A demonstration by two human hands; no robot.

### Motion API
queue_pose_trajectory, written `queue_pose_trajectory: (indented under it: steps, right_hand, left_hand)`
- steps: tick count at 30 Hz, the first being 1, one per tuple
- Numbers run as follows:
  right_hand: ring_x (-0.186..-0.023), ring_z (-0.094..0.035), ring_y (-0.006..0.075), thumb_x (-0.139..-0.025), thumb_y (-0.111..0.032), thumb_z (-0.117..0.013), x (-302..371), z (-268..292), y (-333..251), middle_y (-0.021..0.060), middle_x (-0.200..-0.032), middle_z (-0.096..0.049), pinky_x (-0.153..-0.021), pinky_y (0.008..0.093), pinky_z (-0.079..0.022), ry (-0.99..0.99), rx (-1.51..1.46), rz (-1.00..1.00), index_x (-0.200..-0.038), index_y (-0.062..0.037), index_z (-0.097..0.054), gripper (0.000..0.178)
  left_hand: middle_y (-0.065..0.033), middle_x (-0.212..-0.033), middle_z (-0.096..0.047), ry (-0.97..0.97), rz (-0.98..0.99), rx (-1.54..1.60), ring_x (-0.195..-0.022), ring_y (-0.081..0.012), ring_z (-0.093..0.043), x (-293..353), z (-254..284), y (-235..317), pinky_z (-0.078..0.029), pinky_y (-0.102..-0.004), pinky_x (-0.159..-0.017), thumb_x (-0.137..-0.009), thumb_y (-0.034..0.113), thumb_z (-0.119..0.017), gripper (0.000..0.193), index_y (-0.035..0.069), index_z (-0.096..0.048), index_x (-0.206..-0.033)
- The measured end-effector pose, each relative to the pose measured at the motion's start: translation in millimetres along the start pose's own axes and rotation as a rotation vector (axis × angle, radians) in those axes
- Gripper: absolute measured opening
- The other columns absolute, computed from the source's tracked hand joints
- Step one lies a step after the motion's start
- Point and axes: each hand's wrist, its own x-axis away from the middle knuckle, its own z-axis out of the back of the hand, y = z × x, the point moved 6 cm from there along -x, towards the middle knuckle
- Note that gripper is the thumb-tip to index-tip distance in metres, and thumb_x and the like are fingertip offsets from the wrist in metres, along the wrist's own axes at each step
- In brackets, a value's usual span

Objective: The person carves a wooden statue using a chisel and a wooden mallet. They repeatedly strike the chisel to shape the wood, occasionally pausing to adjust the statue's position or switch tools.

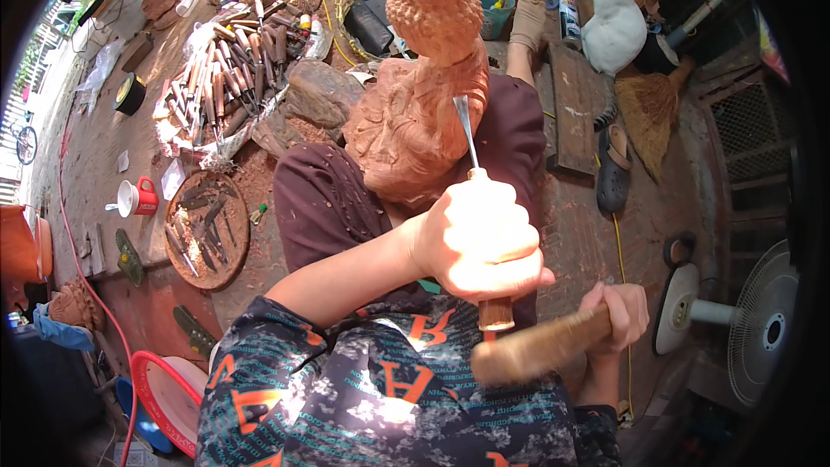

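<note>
A reddish wooden carving of a seated figure [406,121] with a knobbly, curled head stands propped between my knees. My left hand [480,238] is closed around a chisel, its steel blade [468,128] pointing away from me at the carving's right side. Whether the tip touches the wood I cannot tell. The butt of the chisel's wooden handle [495,315] sticks out below that fist. In my right hand [618,316] is a wooden mallet [540,348], blurred a little, its thick head just below the chisel butt and apart from it.
Many chisels [229,69] lie heaped at the far left. A round wooden board [206,277] holds small blades and shavings, with a red mug [138,198] beside it. A white cat [614,30], a broom [653,112], a clog [613,177] and a fan [768,324] stand along the right.
</note>
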Motion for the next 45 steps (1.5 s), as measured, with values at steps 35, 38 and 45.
queue_pose_trajectory:
  steps: [35, 38, 45]
  right_hand:
    - [-0.054, -0.051, 0.0239, -0.073, 0.011, -0.062, -25, 18, -11, 0.0096, -0.072, -0.051, -0.047, 0.036, -0.041, 0.16, -0.254, 0.058, -0.1, -0.0038, -0.043, 0.036]
    - [-0.054, -0.05, 0.0236, -0.074, 0.011, -0.061, -31, 23, -15, 0.0092, -0.072, -0.05, -0.047, 0.0362, -0.041, 0.157, -0.199, 0.075, -0.1, -0.0039, -0.042, 0.036]
    - [-0.053, -0.051, 0.0244, -0.072, 0.01, -0.063, -39, 13, -20, 0.0104, -0.067, -0.053, -0.046, 0.0369, -0.043, -0.041, 0.017, -0.006, -0.098, -0.0025, -0.048, 0.033]
  left_hand:
    - [0.0021, -0.052, -0.039, 0.052, 0.077, 0.118, -0.042, -0.016, -0.04, -11, 24, -13, -0.028, -0.0302, -0.04, -0.07, 0.019, -0.073, 0.021, 0.011, -0.055, -0.062]
    - [0.0018, -0.053, -0.04, 0.066, 0.063, 0.155, -0.042, -0.0159, -0.041, -11, 26, -11, -0.029, -0.0298, -0.04, -0.07, 0.018, -0.073, 0.022, 0.011, -0.055, -0.061]
    - [0.0013, -0.053, -0.041, 0.122, 0.1, 0.18, -0.042, -0.016, -0.041, -15, 28, -15, -0.029, -0.0295, -0.039, -0.07, 0.018, -0.074, 0.023, 0.009, -0.054, -0.061]
